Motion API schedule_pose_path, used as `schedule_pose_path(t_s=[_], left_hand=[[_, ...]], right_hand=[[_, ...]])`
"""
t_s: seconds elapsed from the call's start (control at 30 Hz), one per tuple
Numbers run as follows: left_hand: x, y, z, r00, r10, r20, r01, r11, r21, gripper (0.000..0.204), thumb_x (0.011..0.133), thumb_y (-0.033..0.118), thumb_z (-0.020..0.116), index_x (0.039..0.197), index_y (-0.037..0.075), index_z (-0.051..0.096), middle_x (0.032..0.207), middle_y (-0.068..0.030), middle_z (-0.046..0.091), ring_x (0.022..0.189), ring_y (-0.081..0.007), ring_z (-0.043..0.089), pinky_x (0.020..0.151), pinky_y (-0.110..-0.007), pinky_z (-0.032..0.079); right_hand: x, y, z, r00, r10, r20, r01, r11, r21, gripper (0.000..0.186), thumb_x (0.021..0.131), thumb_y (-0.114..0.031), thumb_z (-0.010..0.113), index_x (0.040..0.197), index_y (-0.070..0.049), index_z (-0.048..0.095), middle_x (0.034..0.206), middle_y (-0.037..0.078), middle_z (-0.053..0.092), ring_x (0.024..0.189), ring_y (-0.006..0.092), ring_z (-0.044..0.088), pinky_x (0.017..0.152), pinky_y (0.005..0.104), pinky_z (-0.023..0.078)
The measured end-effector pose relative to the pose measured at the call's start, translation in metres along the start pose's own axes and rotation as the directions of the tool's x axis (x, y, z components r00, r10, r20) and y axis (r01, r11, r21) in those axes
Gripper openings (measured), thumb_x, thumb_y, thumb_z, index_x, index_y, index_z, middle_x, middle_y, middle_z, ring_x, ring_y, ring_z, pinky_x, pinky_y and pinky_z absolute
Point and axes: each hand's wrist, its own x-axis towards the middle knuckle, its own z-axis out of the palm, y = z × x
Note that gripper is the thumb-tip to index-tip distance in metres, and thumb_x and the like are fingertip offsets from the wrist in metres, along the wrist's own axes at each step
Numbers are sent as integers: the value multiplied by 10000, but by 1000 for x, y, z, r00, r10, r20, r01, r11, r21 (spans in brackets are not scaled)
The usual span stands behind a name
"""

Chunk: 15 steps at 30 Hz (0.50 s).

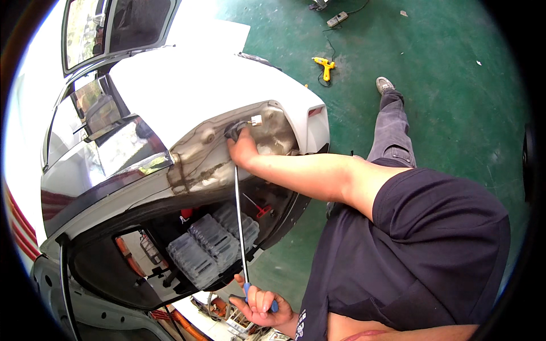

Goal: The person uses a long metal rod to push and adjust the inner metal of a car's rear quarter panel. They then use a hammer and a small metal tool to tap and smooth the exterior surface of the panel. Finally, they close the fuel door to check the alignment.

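Note:
My right hand [242, 146] reaches into the bare recess [202, 136] at the corner of a white car. Its fingers close around a dark grey, crumpled-looking piece [234, 131], whose kind I cannot make out. Beside those fingers a white plug connector [256, 120] sticks out. Low in view, my left hand [263, 304] is wrapped round a blue handle [274, 307], thumb and forefinger apart. A long, thin metal rod [240, 227] runs from this hand up to just below my right wrist. Whether rod and handle are one piece is unclear.
Clear plastic trays [213, 241] lie inside the open car boot, with a red-handled tool [263, 211] close by. A yellow glue gun [325, 67] and a power strip [337, 20] lie on the green floor [455, 85]. A black strut [65, 284] stands at left.

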Motion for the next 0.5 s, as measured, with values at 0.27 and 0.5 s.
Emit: schedule_pose_path(t_s=[0.27,0.5], left_hand=[[0,10,-13,999,-24,35,18,987,162,534,1133,340,340,1530,-18,324,706,15,404,495,-98,393,598,-322,435],[-2,4,-6,1000,-6,22,5,997,71,529,1133,335,338,1529,-15,313,716,-2,407,519,-104,414,641,-328,448]], right_hand=[[-2,-4,-4,999,21,25,-22,1000,16,531,924,-194,718,1265,74,411,1131,335,671,1105,485,650,959,501,522],[-2,-2,-4,1000,4,17,-4,1000,9,532,930,-186,711,1282,72,406,1142,331,673,1110,484,649,963,496,519]])
